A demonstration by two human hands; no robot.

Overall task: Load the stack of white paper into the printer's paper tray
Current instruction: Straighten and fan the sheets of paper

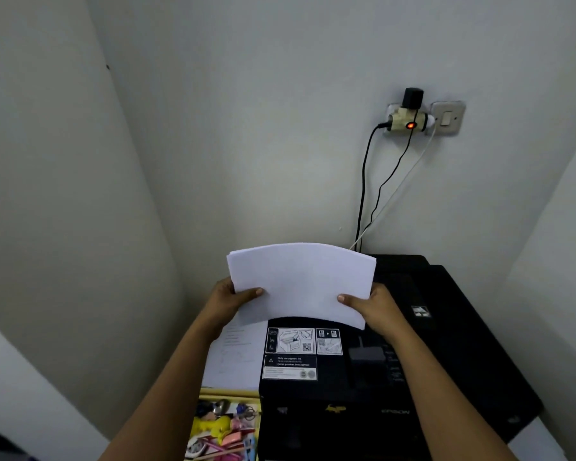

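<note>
A stack of white paper [301,281] is held up in the air above the black printer [363,387], slightly bowed. My left hand [228,299] grips its lower left edge with the thumb on top. My right hand [371,309] grips the lower right edge the same way. The printer's top carries white instruction stickers [295,341] near the front left. Its lid [463,327] lies flat toward the right. The paper hides the rear of the printer, so the paper tray is not visible.
A wall socket adapter [409,119] with a red light feeds cables [363,194] down behind the printer. A printed sheet [236,354] lies left of the printer. A wooden box of colourful small items [225,427] sits at front left. Walls close in on both sides.
</note>
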